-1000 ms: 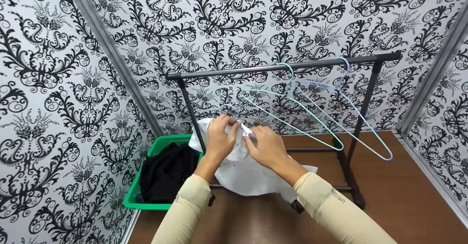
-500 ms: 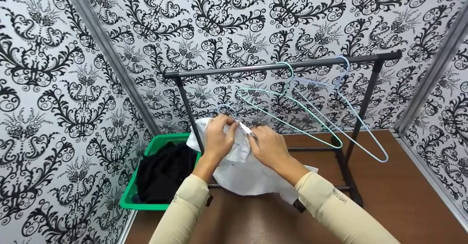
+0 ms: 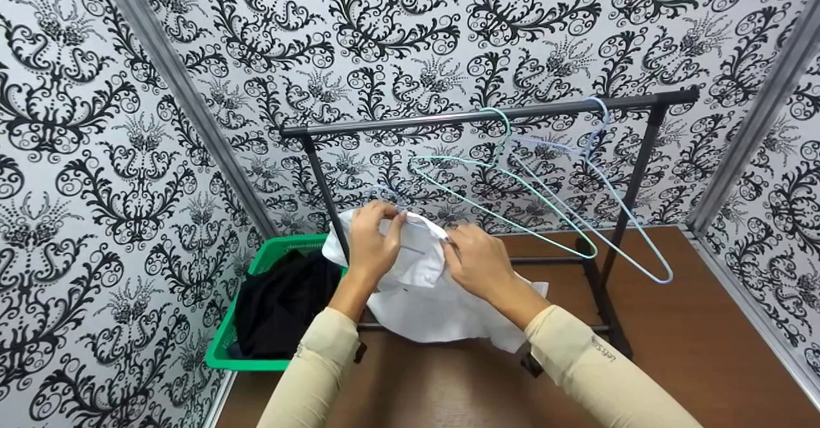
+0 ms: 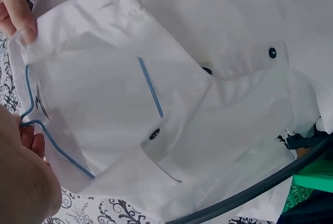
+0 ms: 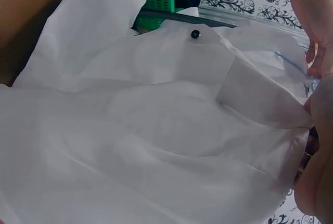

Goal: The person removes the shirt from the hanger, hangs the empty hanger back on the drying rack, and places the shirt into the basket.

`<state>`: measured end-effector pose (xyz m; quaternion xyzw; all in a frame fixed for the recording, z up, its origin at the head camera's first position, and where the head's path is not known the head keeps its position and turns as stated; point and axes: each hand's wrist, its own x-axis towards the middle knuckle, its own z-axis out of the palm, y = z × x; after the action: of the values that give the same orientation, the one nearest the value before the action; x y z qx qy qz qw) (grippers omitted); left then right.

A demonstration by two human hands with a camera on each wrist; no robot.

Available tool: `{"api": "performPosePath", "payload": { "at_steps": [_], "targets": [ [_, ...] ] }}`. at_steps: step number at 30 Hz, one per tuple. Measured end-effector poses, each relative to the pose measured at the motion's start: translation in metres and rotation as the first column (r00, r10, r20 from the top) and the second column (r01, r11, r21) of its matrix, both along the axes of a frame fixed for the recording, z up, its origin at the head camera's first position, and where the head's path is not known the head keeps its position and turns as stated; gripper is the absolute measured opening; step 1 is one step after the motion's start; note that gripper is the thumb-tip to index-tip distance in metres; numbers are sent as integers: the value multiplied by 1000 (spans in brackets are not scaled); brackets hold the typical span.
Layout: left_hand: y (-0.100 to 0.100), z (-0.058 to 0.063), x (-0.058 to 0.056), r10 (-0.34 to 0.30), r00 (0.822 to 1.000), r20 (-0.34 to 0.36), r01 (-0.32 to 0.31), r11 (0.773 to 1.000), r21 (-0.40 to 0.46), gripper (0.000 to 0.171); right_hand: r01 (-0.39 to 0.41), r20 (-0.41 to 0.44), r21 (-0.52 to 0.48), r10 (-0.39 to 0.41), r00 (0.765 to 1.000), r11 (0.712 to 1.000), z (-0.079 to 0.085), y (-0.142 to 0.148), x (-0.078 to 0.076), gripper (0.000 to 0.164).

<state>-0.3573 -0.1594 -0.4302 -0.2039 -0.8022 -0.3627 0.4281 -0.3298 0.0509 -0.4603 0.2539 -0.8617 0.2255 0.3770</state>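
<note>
Both hands hold a white collared shirt [image 3: 435, 312] with dark buttons, in front of the rack. My left hand [image 3: 375, 239] pinches the collar's left side, close to the neck of a blue hanger [image 4: 62, 154] whose shoulders lie inside the shirt. On the other side, my right hand [image 3: 477, 255] grips the collar edge between thumb and fingers. The collar [image 4: 93, 21] stands spread between the two hands in the left wrist view. Below them the shirt body hangs loosely, its front partly folded. Some of my right fingertips are hidden behind the cloth in the right wrist view.
A dark clothes rack [image 3: 410, 125] stands on the brown table [image 3: 705, 351]. From its bar hang a green hanger [image 3: 538, 194] and a light blue hanger [image 3: 631, 216]. At the left, a green basket [image 3: 221, 351] holds black clothing [image 3: 288, 312]. Patterned walls enclose the back and sides.
My hands have drawn slightly apart, the right one moving a little to the right, and the collar between them has opened wider. The view has shifted slightly.
</note>
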Motion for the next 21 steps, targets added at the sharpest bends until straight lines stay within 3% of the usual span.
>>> {"api": "performPosePath", "payload": {
  "at_steps": [16,21],
  "targets": [
    [-15,0,-4,35,999,36,-38,997,61,13,-23,48,43,21,999,999,-8,20,1,12],
    [-19,2,-4,50,997,62,-56,994,95,14,-40,27,71,39,999,997,-7,27,0,11]
  ]
}}
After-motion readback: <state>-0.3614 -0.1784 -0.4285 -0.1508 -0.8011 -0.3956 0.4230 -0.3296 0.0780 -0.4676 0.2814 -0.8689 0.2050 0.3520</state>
